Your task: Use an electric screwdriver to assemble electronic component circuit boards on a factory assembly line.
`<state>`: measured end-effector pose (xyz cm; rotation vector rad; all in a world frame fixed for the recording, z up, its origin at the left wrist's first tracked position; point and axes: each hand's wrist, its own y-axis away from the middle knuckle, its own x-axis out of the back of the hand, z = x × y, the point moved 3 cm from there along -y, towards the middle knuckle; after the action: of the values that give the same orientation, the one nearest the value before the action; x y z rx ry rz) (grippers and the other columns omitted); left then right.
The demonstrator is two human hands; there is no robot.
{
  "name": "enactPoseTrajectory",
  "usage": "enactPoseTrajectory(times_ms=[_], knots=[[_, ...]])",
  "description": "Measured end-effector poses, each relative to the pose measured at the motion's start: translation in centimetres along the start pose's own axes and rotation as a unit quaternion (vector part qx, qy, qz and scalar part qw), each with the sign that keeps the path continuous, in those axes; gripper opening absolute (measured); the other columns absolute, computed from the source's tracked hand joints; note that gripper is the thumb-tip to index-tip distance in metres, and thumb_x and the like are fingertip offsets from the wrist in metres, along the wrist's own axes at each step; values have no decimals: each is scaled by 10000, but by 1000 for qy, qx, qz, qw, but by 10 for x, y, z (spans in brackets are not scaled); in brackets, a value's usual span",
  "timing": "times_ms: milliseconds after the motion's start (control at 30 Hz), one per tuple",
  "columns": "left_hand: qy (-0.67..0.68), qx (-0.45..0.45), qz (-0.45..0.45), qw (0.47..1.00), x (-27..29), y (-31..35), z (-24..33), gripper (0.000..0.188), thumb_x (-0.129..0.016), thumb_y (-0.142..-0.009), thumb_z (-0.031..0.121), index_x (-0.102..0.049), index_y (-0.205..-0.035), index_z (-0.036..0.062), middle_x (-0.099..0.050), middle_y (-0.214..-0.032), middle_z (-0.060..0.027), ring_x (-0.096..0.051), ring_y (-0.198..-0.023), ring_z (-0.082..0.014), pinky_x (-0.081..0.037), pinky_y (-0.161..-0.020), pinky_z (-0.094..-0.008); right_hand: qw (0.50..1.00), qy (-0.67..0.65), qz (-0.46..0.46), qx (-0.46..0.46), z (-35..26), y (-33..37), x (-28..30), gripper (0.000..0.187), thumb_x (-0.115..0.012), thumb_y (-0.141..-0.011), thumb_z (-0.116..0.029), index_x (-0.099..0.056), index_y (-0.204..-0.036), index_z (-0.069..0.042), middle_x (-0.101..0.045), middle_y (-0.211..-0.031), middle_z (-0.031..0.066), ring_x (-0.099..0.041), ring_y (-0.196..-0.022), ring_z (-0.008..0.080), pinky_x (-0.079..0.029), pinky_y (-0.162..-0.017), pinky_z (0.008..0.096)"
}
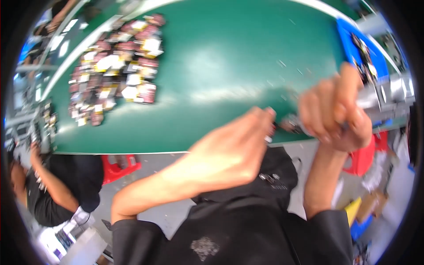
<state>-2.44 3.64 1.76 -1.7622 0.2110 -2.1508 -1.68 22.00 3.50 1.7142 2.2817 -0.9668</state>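
My left hand [234, 145] reaches across to the table's near edge, its fingers pinched together. A small dark piece with a light tip [269, 133] shows at its fingertips; blur hides its kind. To the right, my right hand [333, 110] is raised, smeared by motion, with fingers curled in. What it holds, if anything, cannot be made out. Between the two hands, a small blurred cluster of dark and greyish bits [291, 123] lies at the table edge. Beside my right hand is a shiny metal fixture [386, 99].
A large group of small dark, red, white and yellow pieces [117, 66] covers the left of the green table [212, 53]. A blue bin [346, 39] with parts stands far right. Red stools [121, 170] are below. Another person [66, 185] sits at left.
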Motion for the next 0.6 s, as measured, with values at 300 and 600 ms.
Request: enactPoseTrajectory(times_ms=[300,600], knots=[[-139,209,170,953,71,75,-75,496,-621,-746,-135,-586,-1232,-43,-632,-1164,-220,-612,-1058,-387,-490,-920,-453,972,-94,187,107,-9,58,23,144,-522,-976,-171,-431,-944,-65,-384,-519,-15,-362,-393,92,-366,-435,261],[-286,353,128,882,97,107,-135,471,-580,-900,-20,-506,-1365,-9,-540,-1370,-203,-508,-1272,-373,-382,-1083,-419,938,-163,290,96,4,81,14,130,-475,-984,-165,-420,-906,-77,-363,-534,-11,-357,-407,95,-360,-458,273]])
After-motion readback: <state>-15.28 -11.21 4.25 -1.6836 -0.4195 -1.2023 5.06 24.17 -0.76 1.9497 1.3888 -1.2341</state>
